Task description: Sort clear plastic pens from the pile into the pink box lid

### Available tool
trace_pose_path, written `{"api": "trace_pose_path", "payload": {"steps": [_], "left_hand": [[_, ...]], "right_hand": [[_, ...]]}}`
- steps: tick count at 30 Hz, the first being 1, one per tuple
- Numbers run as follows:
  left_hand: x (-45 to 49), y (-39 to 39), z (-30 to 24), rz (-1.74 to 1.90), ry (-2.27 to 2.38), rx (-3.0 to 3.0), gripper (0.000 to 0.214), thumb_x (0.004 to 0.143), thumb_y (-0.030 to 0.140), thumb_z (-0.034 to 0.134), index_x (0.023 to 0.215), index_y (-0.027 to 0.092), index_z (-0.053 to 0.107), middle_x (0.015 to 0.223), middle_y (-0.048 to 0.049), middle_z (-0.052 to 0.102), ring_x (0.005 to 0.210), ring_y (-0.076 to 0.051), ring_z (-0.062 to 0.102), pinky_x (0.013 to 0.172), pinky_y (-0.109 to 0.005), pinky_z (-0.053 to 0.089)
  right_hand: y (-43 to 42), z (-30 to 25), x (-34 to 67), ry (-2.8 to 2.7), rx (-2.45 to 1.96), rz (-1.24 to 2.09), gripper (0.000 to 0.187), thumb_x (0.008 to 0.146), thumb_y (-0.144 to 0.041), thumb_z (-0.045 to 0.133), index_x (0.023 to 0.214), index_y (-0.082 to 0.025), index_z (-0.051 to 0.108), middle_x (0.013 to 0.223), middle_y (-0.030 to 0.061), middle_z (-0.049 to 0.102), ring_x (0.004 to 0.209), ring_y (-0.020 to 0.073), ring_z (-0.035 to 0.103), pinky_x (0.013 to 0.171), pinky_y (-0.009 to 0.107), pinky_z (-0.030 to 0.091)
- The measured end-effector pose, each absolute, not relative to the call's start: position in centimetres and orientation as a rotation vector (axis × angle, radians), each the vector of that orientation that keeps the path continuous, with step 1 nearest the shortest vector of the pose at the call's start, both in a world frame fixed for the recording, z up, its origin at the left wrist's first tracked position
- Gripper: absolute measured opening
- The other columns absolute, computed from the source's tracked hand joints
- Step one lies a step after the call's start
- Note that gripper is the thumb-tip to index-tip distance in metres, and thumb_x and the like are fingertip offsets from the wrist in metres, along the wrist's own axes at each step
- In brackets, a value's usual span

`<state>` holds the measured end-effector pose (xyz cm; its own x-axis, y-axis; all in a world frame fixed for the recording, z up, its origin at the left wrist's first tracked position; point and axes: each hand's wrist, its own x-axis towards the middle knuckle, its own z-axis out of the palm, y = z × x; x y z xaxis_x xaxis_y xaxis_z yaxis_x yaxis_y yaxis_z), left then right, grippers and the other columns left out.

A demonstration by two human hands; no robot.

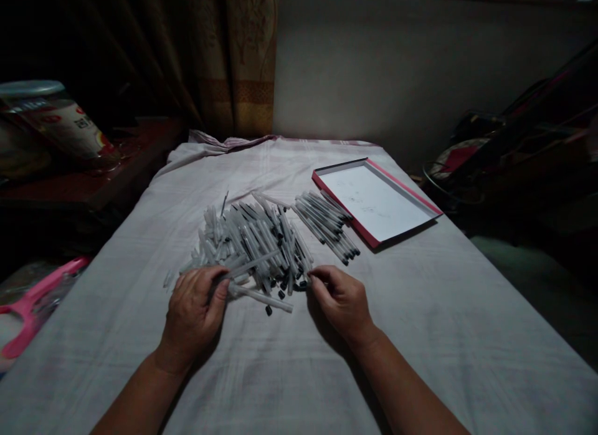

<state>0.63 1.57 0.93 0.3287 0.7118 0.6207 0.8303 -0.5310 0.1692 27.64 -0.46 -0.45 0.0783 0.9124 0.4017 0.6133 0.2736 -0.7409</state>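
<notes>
A heap of translucent pen barrels (255,232) lies on the cloth in front of me, with loose small black plugs (268,310) along its near edge. My left hand (194,310) is closed at the heap's near left, thumb and forefinger around a clear pen barrel (252,265) that points right. Another barrel (268,300) lies just below it, close to the thumb. At the heap's right edge my right hand (343,301) is pinched. Whatever its fingertips hold is too small to make out. Right of the heap lies a row of pen barrels with black ends (327,220).
A shallow red-edged box lid (378,204) with a white inside lies at the back right of the cloth-covered table (411,335). To the left, a lidded plastic jar (70,126) stands on a dark red surface. A pink plastic object (40,298) is at the left edge.
</notes>
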Motion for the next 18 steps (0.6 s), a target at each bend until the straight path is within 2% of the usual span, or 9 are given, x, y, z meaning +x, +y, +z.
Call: {"api": "trace_pose_path", "payload": {"steps": [4, 7, 12, 15, 18], "left_hand": [[1.3, 1.2, 0.8, -1.012, -1.387, -2.494, 0.013, 0.098, 0.023, 0.045, 0.107, 0.021, 0.054, 0.089, -0.0042, 0.066, 0.083, -0.020, 0.063, 0.078, -0.033, 0.048], [1.7, 1.0, 0.6, -1.049, -1.326, -2.555, 0.014, 0.096, 0.021, 0.047, 0.108, 0.020, 0.055, 0.091, -0.0048, 0.067, 0.084, -0.019, 0.063, 0.079, -0.032, 0.048], [2.5, 0.4, 0.6, -1.089, -1.196, -2.678, 0.019, 0.094, 0.016, 0.052, 0.112, 0.020, 0.056, 0.094, -0.0049, 0.069, 0.088, -0.020, 0.062, 0.088, -0.036, 0.047], [2.7, 0.2, 0.6, -1.089, -1.160, -2.756, 0.021, 0.093, 0.015, 0.053, 0.113, 0.020, 0.056, 0.096, -0.0049, 0.070, 0.090, -0.020, 0.062, 0.089, -0.037, 0.046], [2.6, 0.3, 0.8, -1.040, -1.153, -2.750, 0.016, 0.093, 0.019, 0.055, 0.108, 0.019, 0.058, 0.092, -0.0045, 0.071, 0.086, -0.020, 0.062, 0.088, -0.037, 0.044]], "right_hand": [[-0.2, -0.4, 27.7, -1.792, -1.396, 0.337, 0.015, 0.084, -0.018, 0.056, 0.083, -0.020, 0.071, 0.078, 0.0074, 0.073, 0.072, 0.0198, 0.068, 0.069, 0.029, 0.051], [-0.3, -0.4, 27.7, -1.760, -1.396, 0.372, 0.017, 0.088, -0.023, 0.055, 0.082, -0.018, 0.070, 0.078, 0.0079, 0.072, 0.072, 0.0193, 0.067, 0.069, 0.029, 0.050], [-0.7, 0.0, 27.5, -1.626, -1.359, 0.761, 0.034, 0.094, -0.037, 0.048, 0.072, -0.017, 0.065, 0.057, 0.0012, 0.061, 0.054, 0.0140, 0.057, 0.055, 0.024, 0.043], [-0.8, 0.2, 27.2, -1.551, -1.350, 0.986, 0.044, 0.092, -0.045, 0.048, 0.059, -0.018, 0.058, 0.049, -0.0020, 0.050, 0.047, 0.0113, 0.047, 0.048, 0.022, 0.037], [-0.7, 0.3, 26.9, -1.440, -1.341, 1.151, 0.044, 0.087, -0.051, 0.054, 0.059, -0.018, 0.057, 0.049, -0.0029, 0.047, 0.047, 0.0103, 0.043, 0.046, 0.022, 0.034]]}}
